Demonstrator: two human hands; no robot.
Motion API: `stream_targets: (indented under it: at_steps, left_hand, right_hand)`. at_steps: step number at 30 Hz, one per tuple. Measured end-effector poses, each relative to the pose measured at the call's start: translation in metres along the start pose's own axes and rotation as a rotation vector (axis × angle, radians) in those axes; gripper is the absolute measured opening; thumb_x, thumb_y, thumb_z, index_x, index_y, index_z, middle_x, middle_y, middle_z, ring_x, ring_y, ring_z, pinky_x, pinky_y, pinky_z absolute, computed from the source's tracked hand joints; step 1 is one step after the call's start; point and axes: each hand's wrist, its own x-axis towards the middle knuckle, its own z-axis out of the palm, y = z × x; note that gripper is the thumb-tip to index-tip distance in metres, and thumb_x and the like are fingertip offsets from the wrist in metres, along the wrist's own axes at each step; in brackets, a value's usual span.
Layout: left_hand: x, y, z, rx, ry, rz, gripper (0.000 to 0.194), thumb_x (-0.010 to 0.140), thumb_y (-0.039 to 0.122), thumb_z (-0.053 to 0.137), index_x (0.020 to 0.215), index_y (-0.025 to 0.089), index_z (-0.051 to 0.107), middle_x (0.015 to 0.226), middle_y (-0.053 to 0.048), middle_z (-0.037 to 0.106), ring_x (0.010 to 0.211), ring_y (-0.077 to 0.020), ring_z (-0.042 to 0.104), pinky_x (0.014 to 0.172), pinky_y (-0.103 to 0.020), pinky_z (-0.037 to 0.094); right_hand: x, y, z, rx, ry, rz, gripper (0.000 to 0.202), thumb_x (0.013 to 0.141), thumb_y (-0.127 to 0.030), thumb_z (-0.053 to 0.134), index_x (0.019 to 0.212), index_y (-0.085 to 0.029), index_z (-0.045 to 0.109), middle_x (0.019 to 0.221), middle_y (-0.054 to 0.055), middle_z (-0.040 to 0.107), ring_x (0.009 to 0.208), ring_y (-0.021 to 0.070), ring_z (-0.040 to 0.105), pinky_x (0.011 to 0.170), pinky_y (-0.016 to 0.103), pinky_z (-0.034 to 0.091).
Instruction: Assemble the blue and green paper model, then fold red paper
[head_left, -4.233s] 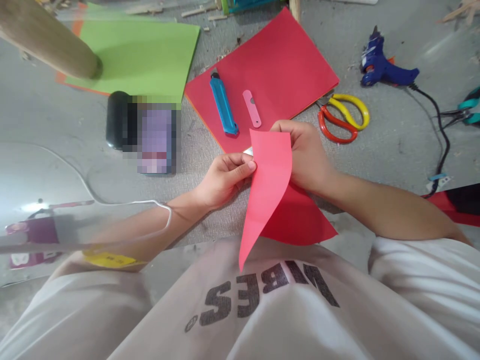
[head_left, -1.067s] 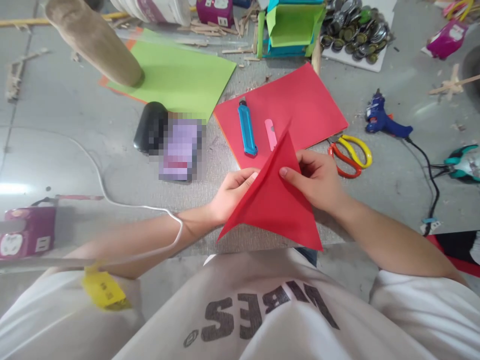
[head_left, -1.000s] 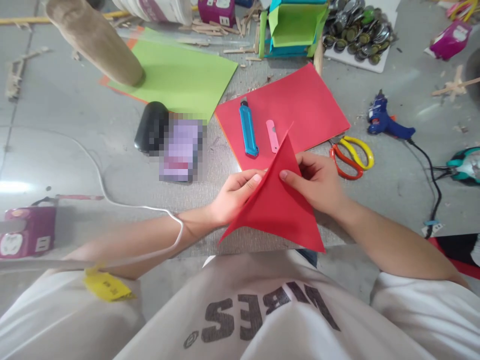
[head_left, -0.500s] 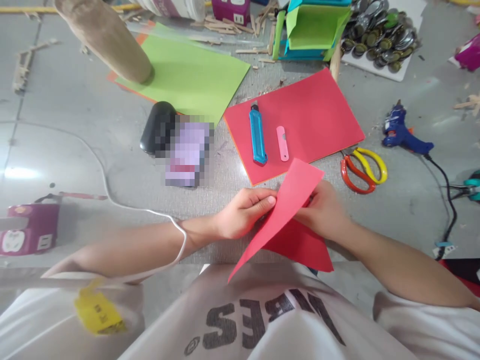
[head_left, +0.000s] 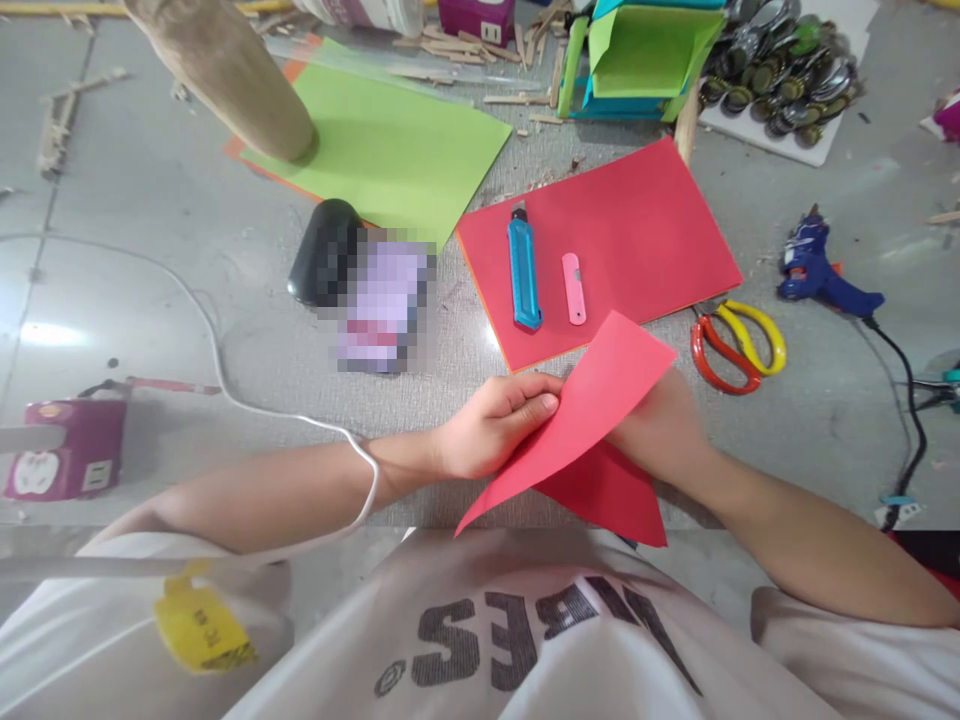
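My left hand [head_left: 499, 425] pinches the edge of a red paper [head_left: 592, 400] between thumb and fingers, close to the table's near edge. The paper is parted into two flaps, one raised and slanting up to the right, the other lower [head_left: 611, 490]. Behind the raised flap is my right hand [head_left: 664, 420]; its fingers are hidden by the paper, so what they hold does not show. Beyond the hands, a blue cutter [head_left: 524, 270] and a small pink cutter [head_left: 574, 290] lie on red sheets [head_left: 645, 220].
Scissors [head_left: 739, 345] with red and yellow handles and a blue glue gun [head_left: 825, 270] lie to the right. Leftward are a black case [head_left: 324, 252], a blurred purple item [head_left: 386, 305] and green paper [head_left: 405, 150]. A white cable [head_left: 262, 410] crosses my left forearm.
The raised paper flap has swung further right, and my right hand has moved slightly right behind it. The whole view has shifted a little. My left hand keeps its pinch.
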Motion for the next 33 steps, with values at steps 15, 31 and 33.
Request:
stream_targets:
  at_steps: [15, 31, 33]
  left_hand:
    - [0.009, -0.011, 0.003, -0.4, 0.194, 0.131, 0.095, 0.084, 0.111, 0.079, 0.115, 0.022, 0.088, 0.11, -0.014, 0.09, 0.123, -0.0407, 0.088, 0.086, -0.044, 0.076]
    - [0.026, -0.018, -0.013, -0.029, 0.51, 0.446, 0.028, 0.089, 0.029, 0.101, 0.111, 0.024, 0.085, 0.107, -0.004, 0.091, 0.089, -0.0235, 0.087, 0.074, -0.031, 0.073]
    - [0.03, -0.016, -0.017, 0.009, 0.519, 0.454, 0.028, 0.091, 0.03, 0.1, 0.113, 0.024, 0.085, 0.107, -0.004, 0.091, 0.087, -0.0226, 0.086, 0.075, -0.031, 0.073]
  right_hand:
    - [0.027, 0.031, -0.01, 0.457, 0.272, 0.016, 0.033, 0.079, -0.049, 0.106, 0.094, -0.031, 0.082, 0.114, 0.006, 0.091, 0.11, 0.0336, 0.087, 0.091, 0.047, 0.075]
    - [0.041, 0.04, -0.024, 0.503, 0.222, -0.095, 0.031, 0.08, -0.044, 0.099, 0.096, -0.029, 0.077, 0.111, 0.003, 0.088, 0.107, 0.0299, 0.084, 0.1, 0.049, 0.071]
    - [0.046, 0.04, -0.029, 0.501, 0.174, -0.088, 0.032, 0.076, -0.043, 0.099, 0.095, -0.028, 0.077, 0.109, 0.004, 0.088, 0.105, 0.0318, 0.083, 0.099, 0.051, 0.07]
